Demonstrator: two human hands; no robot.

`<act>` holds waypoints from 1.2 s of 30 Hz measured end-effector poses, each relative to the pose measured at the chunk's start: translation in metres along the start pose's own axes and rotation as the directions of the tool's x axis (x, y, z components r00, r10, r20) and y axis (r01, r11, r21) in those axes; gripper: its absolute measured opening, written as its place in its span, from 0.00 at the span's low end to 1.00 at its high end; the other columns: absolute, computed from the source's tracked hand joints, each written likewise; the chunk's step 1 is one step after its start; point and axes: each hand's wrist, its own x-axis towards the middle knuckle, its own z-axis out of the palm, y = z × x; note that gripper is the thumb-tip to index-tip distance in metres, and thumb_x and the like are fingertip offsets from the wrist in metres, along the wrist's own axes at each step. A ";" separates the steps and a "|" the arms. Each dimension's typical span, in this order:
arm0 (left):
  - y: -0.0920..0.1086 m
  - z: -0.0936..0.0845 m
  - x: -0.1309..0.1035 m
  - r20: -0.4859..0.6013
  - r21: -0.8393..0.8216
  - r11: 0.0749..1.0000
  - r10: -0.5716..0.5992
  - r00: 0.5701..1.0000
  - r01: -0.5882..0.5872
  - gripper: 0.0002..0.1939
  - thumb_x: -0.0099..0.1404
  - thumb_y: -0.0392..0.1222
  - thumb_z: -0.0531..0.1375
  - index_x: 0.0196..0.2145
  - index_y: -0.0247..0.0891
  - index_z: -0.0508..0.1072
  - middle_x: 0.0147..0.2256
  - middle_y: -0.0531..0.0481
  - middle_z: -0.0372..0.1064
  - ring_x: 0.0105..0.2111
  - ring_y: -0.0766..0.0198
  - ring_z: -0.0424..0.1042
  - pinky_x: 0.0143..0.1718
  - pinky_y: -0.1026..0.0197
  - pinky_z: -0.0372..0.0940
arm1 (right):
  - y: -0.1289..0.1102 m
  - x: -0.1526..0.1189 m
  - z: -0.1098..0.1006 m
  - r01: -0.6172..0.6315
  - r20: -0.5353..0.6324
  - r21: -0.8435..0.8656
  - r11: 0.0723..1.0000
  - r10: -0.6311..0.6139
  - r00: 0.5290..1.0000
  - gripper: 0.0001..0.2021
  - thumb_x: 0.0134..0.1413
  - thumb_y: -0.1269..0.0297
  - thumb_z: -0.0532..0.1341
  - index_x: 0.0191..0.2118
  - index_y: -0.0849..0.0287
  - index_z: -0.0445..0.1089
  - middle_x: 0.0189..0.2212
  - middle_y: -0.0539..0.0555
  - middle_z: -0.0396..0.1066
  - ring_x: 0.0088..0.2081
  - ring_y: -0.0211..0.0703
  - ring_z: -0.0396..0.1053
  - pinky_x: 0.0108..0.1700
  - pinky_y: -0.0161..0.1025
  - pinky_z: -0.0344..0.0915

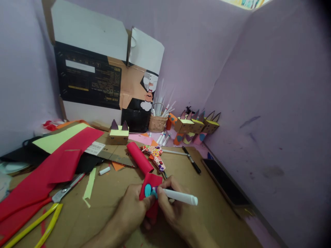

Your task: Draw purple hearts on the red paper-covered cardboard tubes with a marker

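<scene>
My left hand (pixel 136 203) is closed around a piece of red paper (pixel 152 178) that carries a turquoise heart shape (pixel 148 190). A white marker (pixel 181 196) is gripped in my right hand (pixel 172 206), its tip at the turquoise shape. Just beyond both hands lies a rolled red paper tube (pixel 139 158). To the right of the tube is a flower-patterned glue gun (pixel 156 156). The lower part of the red paper is partly hidden by my fingers.
Scissors (pixel 60 193) with red and yellow handles and red paper sheets (pixel 62 162) lie left. A small cardboard cat head (pixel 119 136) stands behind, several more at back right. A black marker (pixel 191 160) and a dark flat tray-like object (pixel 224 182) lie right. A marker basket (pixel 157 123) stands behind.
</scene>
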 end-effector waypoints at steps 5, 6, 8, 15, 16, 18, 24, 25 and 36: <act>-0.001 0.000 0.000 -0.016 -0.001 1.000 0.006 1.000 -0.006 0.30 0.40 0.63 0.61 0.28 0.32 0.67 0.14 0.54 0.62 0.13 0.68 0.62 0.12 0.66 0.58 | -0.003 0.000 -0.001 -0.029 0.022 0.053 0.998 0.028 0.999 0.07 0.53 0.67 0.55 0.25 0.58 0.60 0.15 0.44 0.61 0.16 0.31 0.58 0.18 0.28 0.52; -0.001 -0.001 0.000 -0.016 0.000 1.000 0.008 1.000 -0.008 0.30 0.40 0.63 0.61 0.28 0.32 0.66 0.14 0.54 0.62 0.13 0.68 0.62 0.12 0.66 0.58 | -0.003 0.000 -0.001 -0.038 0.030 0.071 0.997 0.036 0.999 0.07 0.53 0.67 0.54 0.25 0.58 0.60 0.15 0.44 0.61 0.16 0.31 0.58 0.18 0.28 0.52; -0.002 -0.001 0.001 -0.012 0.001 1.000 0.011 1.000 -0.011 0.29 0.41 0.63 0.61 0.28 0.32 0.66 0.14 0.55 0.62 0.13 0.68 0.62 0.12 0.66 0.59 | -0.003 0.000 -0.001 -0.057 0.051 0.114 0.992 0.052 0.997 0.07 0.53 0.67 0.54 0.25 0.58 0.59 0.15 0.44 0.59 0.16 0.31 0.57 0.18 0.28 0.51; -0.007 -0.002 0.005 0.005 -0.020 1.000 0.003 1.000 -0.003 0.28 0.40 0.62 0.62 0.28 0.34 0.65 0.13 0.55 0.62 0.11 0.68 0.62 0.10 0.67 0.58 | 0.002 -0.001 0.002 -0.204 -0.039 0.256 0.945 0.221 0.974 0.11 0.55 0.61 0.53 0.25 0.58 0.59 0.15 0.45 0.59 0.17 0.32 0.57 0.19 0.29 0.53; -0.009 -0.002 0.006 0.005 -0.023 1.000 0.005 1.000 -0.005 0.27 0.40 0.62 0.62 0.28 0.34 0.65 0.13 0.55 0.62 0.11 0.69 0.61 0.10 0.67 0.57 | 0.003 -0.001 0.002 -0.215 -0.052 0.253 0.943 0.235 0.971 0.11 0.55 0.61 0.53 0.24 0.59 0.59 0.15 0.45 0.59 0.17 0.32 0.57 0.19 0.29 0.53; -0.012 -0.002 0.008 0.003 -0.027 1.000 0.006 1.000 -0.006 0.27 0.42 0.62 0.61 0.29 0.34 0.66 0.13 0.55 0.63 0.10 0.69 0.60 0.09 0.68 0.57 | 0.003 -0.001 0.003 -0.202 -0.052 0.231 0.952 0.219 0.974 0.10 0.54 0.61 0.54 0.24 0.59 0.60 0.15 0.45 0.58 0.17 0.32 0.56 0.19 0.29 0.52; -0.017 -0.003 0.009 0.004 -0.005 0.999 0.032 0.999 -0.032 0.27 0.44 0.62 0.60 0.30 0.33 0.67 0.14 0.55 0.63 0.12 0.68 0.62 0.10 0.67 0.58 | 0.000 0.001 -0.001 -0.129 0.037 0.134 0.982 0.125 0.991 0.08 0.55 0.64 0.53 0.26 0.59 0.62 0.17 0.46 0.61 0.19 0.33 0.58 0.20 0.29 0.54; -0.017 -0.003 0.009 0.006 -0.003 0.999 0.034 0.999 -0.034 0.27 0.44 0.62 0.60 0.30 0.33 0.67 0.15 0.55 0.63 0.12 0.68 0.62 0.10 0.67 0.58 | 0.000 0.002 -0.001 -0.136 0.039 0.130 0.982 0.132 0.990 0.08 0.55 0.64 0.53 0.26 0.59 0.62 0.17 0.46 0.61 0.19 0.33 0.58 0.21 0.29 0.54; -0.023 -0.004 0.013 -0.008 -0.022 0.999 0.047 0.999 -0.047 0.29 0.40 0.64 0.61 0.27 0.34 0.67 0.13 0.56 0.61 0.10 0.69 0.60 0.09 0.67 0.57 | 0.003 -0.001 0.002 -0.260 -0.008 0.265 0.928 0.272 0.962 0.11 0.53 0.59 0.54 0.25 0.58 0.61 0.15 0.45 0.58 0.18 0.33 0.57 0.20 0.30 0.53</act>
